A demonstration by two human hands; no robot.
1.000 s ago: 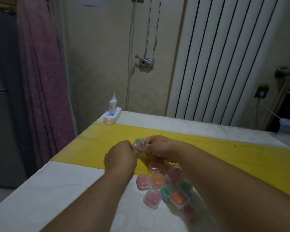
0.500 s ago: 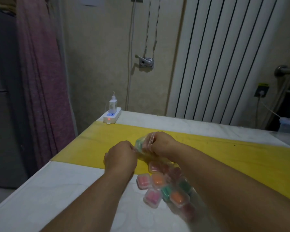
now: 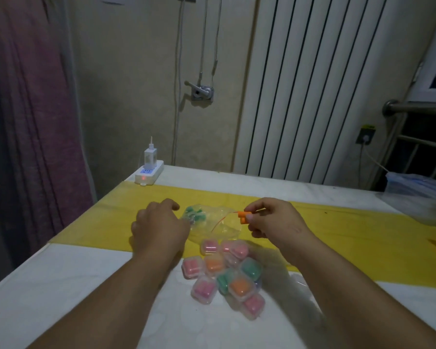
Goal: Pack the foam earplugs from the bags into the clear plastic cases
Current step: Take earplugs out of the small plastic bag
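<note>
A clear plastic bag (image 3: pixel 213 224) lies on the yellow strip between my hands, with green foam earplugs (image 3: pixel 195 214) bunched in its left end. My left hand (image 3: pixel 159 226) grips that left end of the bag. To the right of the bag, my right hand (image 3: pixel 275 219) pinches a pair of orange earplugs (image 3: pixel 244 216) just above the table. Several clear plastic cases (image 3: pixel 224 273) holding pink, orange and green earplugs lie in a heap on the white tabletop below the bag, between my forearms.
A white power strip (image 3: pixel 149 173) with a charger plugged in stands at the table's back left corner. A clear plastic container (image 3: pixel 418 190) sits at the far right edge. A radiator and wall stand behind the table (image 3: pixel 61 285); a curtain hangs left.
My hands were together over the bag. Now they have drawn apart, and my right hand has come away to the right with orange earplugs in its fingers.
</note>
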